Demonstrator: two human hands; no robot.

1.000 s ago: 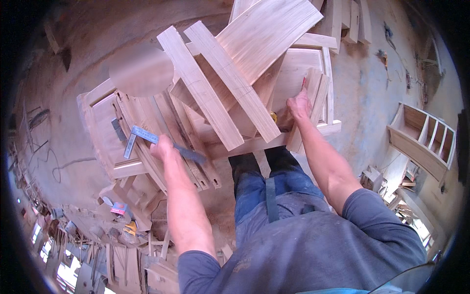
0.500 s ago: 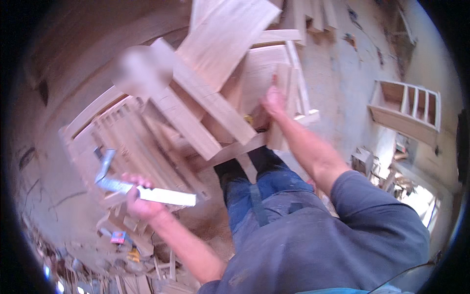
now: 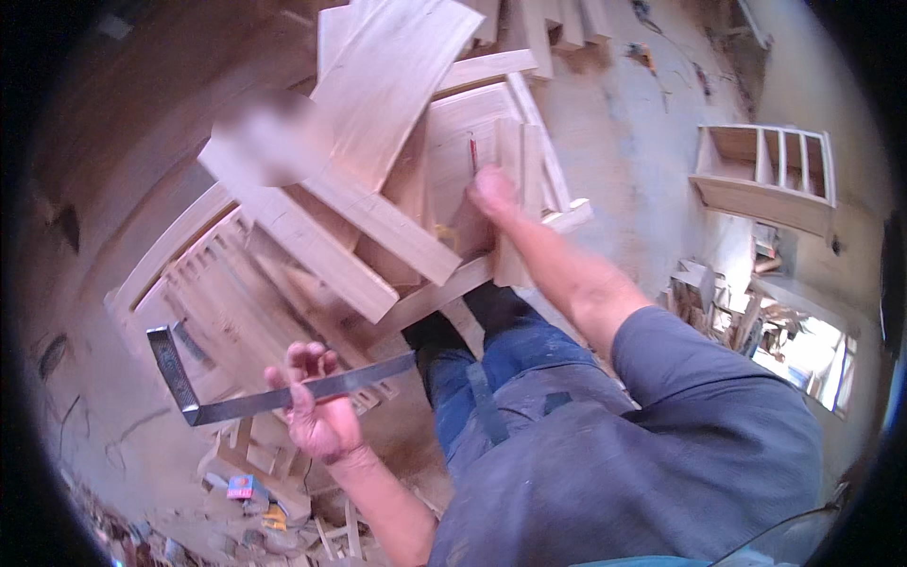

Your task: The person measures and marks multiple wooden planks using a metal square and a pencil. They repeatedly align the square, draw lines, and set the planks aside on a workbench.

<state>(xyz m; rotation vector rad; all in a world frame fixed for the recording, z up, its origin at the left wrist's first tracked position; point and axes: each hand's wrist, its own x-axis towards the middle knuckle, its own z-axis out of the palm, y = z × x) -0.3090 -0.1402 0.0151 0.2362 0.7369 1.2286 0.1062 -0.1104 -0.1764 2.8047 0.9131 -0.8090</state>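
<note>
My left hand (image 3: 323,420) holds a dark metal L-shaped carpenter's square (image 3: 236,408) between thumb and fingers. Its short arm points up at the left, and the long blade reaches toward my legs. My right hand (image 3: 494,194) is closed on a thin red pencil (image 3: 473,151), over a pale wooden panel (image 3: 463,118) on the right of the wooden stack. Two long planks (image 3: 312,241) (image 3: 397,227) lie slantwise between my hands, with a wide board (image 3: 392,80) beyond them. Below the planks on the left are several slotted wooden strips (image 3: 222,288).
A small wooden frame with slats (image 3: 765,170) stands on the floor at the right. Offcuts (image 3: 704,293) are heaped below it. At lower left lie wood scraps (image 3: 255,463), a small blue and red box (image 3: 242,487) and a yellow item (image 3: 274,517). More timber stands at the top.
The square has turned in my left hand, its short arm now lower and its blade tilted up toward my legs. My right hand and the pencil appear further left, as the whole view has shifted.
</note>
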